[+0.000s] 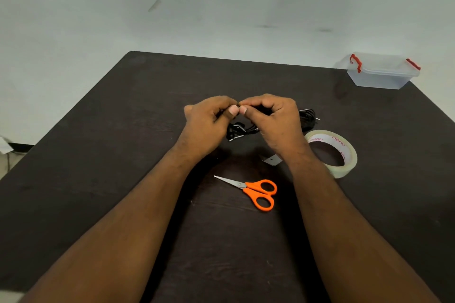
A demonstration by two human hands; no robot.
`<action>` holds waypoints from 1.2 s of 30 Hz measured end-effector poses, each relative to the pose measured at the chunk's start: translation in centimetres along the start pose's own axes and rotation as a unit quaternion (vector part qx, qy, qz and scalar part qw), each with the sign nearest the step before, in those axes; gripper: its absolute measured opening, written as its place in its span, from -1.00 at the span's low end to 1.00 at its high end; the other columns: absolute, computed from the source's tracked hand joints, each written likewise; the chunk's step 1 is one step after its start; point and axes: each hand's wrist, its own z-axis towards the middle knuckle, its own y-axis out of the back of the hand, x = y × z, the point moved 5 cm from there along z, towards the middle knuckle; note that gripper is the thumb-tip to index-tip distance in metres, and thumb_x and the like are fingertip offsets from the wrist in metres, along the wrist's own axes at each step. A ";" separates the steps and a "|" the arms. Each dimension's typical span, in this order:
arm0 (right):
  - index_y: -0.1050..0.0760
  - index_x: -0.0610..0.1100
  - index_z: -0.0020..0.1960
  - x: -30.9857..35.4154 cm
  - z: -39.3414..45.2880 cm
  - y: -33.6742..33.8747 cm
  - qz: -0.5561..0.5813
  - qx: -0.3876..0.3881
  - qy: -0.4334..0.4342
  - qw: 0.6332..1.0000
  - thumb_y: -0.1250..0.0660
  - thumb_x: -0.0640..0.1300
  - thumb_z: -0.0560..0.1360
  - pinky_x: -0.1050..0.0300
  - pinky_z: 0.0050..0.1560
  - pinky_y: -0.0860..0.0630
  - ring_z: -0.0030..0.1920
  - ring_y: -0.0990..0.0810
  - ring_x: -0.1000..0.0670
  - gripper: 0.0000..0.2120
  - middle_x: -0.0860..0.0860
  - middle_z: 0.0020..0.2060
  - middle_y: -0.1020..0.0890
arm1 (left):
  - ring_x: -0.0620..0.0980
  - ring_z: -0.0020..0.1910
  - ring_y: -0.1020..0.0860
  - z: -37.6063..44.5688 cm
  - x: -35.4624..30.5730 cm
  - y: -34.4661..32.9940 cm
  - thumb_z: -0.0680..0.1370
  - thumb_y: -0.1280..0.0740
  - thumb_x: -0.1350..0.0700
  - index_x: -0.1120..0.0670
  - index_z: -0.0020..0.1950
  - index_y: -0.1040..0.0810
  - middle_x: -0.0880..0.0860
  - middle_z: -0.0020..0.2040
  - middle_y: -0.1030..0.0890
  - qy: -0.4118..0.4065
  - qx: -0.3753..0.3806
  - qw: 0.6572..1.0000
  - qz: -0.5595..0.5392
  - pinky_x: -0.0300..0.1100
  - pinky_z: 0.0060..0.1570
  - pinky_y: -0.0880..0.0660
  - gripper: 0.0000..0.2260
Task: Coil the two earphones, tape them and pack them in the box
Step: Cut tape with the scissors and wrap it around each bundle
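My left hand [209, 120] and my right hand [273, 118] meet fingertip to fingertip above the middle of the dark table [123, 130]. Both pinch a black earphone [236, 130], whose buds and cable hang down between the hands; the part inside the fingers is hidden. A second black earphone [307, 118] lies bunched on the table just right of my right hand. A roll of clear tape [344, 162] lies flat beside my right wrist. The clear box [384, 74] with red clips stands at the far right corner.
Orange-handled scissors [256, 193] lie shut on the table between my forearms, blades pointing left. A small cut piece of tape [272, 160] lies next to my right wrist. A pale wall rises behind the table's far edge.
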 end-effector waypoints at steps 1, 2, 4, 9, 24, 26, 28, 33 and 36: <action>-0.68 -0.12 -0.07 0.0 0.0 0.0 0.010 0.001 -0.005 1.000 -0.46 -0.26 0.43 0.08 0.00 -0.60 -0.08 -0.68 0.04 -0.89 -0.01 -0.16 -0.71 | -0.19 -0.14 -0.58 0.0 0.1 0.0 0.52 -0.23 -0.07 -0.12 0.01 -0.54 -0.21 -0.17 -0.61 0.006 -0.007 1.000 0.005 0.21 0.02 -0.48 -0.86; -0.68 -0.14 -0.05 -0.1 0.0 0.0 0.021 0.003 -0.012 1.000 -0.46 -0.26 0.43 0.06 0.03 -0.61 -0.06 -0.68 0.04 -0.88 -0.02 -0.14 -0.71 | -0.19 -0.14 -0.58 0.0 0.1 0.1 0.52 -0.23 -0.05 -0.13 0.01 -0.53 -0.22 -0.17 -0.60 0.012 -0.010 1.000 0.016 0.22 0.01 -0.48 -0.87; -0.67 -0.14 -0.01 -0.4 0.0 0.1 0.028 0.004 -0.024 0.999 -0.45 -0.25 0.44 0.04 0.06 -0.60 -0.03 -0.68 0.05 -0.86 -0.01 -0.12 -0.72 | -0.19 -0.17 -0.59 0.0 0.0 0.1 0.53 -0.23 -0.02 -0.13 -0.01 -0.53 -0.21 -0.27 -0.60 0.017 -0.019 0.998 0.055 0.22 0.02 -0.47 -0.89; -0.68 -0.11 -0.03 -0.5 0.0 0.2 -0.119 -0.009 0.006 0.993 -0.40 -0.21 0.48 0.30 -0.04 -0.54 -0.11 -0.63 0.18 -0.89 0.13 -0.17 -0.67 | -0.08 -0.11 -0.55 -0.1 1.8 0.0 0.60 -0.22 -0.04 -0.08 -0.22 -0.54 -0.13 -0.36 -0.54 0.113 0.011 0.978 0.178 -0.07 0.01 -0.19 -0.78; -0.68 -0.05 -0.02 -1.5 -3.8 10.1 -0.244 0.005 -0.027 0.969 -0.45 -0.20 0.44 0.38 -0.09 -0.47 -0.16 -0.60 0.27 -0.86 0.12 -0.18 -0.67 | -0.15 0.30 -0.20 -2.4 -3.2 -4.8 0.30 -0.35 -0.41 -0.35 0.25 -0.47 -0.29 0.25 -0.41 -0.112 0.263 0.939 0.193 -0.11 0.18 -0.04 -0.47; -0.68 -0.06 0.00 -1.7 -3.9 9.8 -0.242 0.034 -0.022 0.969 -0.48 -0.20 0.42 0.40 -0.09 -0.44 -0.16 -0.58 0.26 -0.84 0.08 -0.15 -0.67 | -0.17 0.30 -0.17 -2.3 -3.1 -4.8 0.31 -0.41 -0.34 -0.33 0.20 -0.52 -0.31 0.24 -0.40 -0.121 0.267 0.928 0.230 -0.13 0.16 0.00 -0.54; -0.67 -0.09 0.05 -1.4 -3.6 9.1 -0.265 0.084 -0.001 0.961 -0.50 -0.20 0.40 0.47 -0.08 -0.39 -0.12 -0.55 0.26 -0.77 0.08 -0.12 -0.64 | -0.19 0.26 -0.25 -2.3 -2.6 -4.7 0.35 -0.45 -0.23 -0.30 0.06 -0.60 -0.32 0.11 -0.47 -0.106 0.265 0.934 0.215 -0.10 0.14 -0.03 -0.71; -0.65 -0.04 0.10 -1.1 -3.5 8.1 -0.306 0.127 0.022 0.943 -0.51 -0.12 0.39 0.24 0.05 -0.43 -0.01 -0.54 0.12 -0.72 0.04 -0.04 -0.62 | -0.22 0.08 -0.47 -2.4 -2.0 -4.2 0.43 -0.48 -0.03 -0.26 -0.24 -0.56 -0.25 -0.12 -0.62 -0.060 0.222 0.961 0.152 -0.05 0.14 -0.10 -0.85; -0.63 -0.04 0.13 -1.7 -3.5 8.1 -0.315 0.130 0.008 0.940 -0.50 -0.08 0.40 0.19 0.09 -0.42 0.01 -0.53 0.10 -0.70 0.05 -0.03 -0.61 | -0.22 0.03 -0.50 -2.1 -1.6 -3.9 0.45 -0.46 0.00 -0.28 -0.27 -0.50 -0.19 -0.14 -0.64 -0.031 0.189 0.974 0.122 -0.13 0.13 -0.08 -0.79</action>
